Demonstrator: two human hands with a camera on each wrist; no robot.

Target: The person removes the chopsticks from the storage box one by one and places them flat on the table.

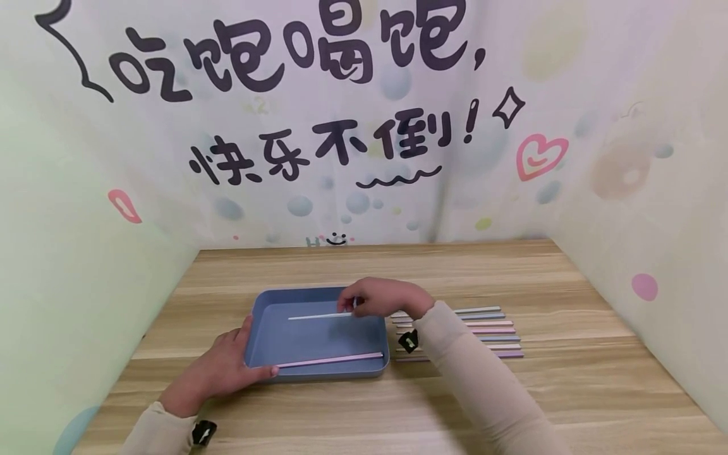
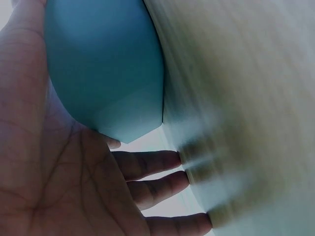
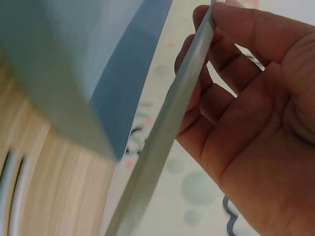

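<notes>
My right hand is over the right side of a shallow blue tray. Its thumb and fingertips pinch a pale chopstick, which points left above the tray floor; up close in the right wrist view this chopstick looks grey-green. A pink chopstick lies along the tray's front side. My left hand rests at the tray's front left corner, thumb along the front rim. In the left wrist view its fingers are stretched out, tips at the tabletop, beside the tray's outer wall.
To the right of the tray, several chopsticks in pink, white, blue and purple lie side by side, partly hidden by my right forearm. The wooden table meets a printed cloth wall at the back.
</notes>
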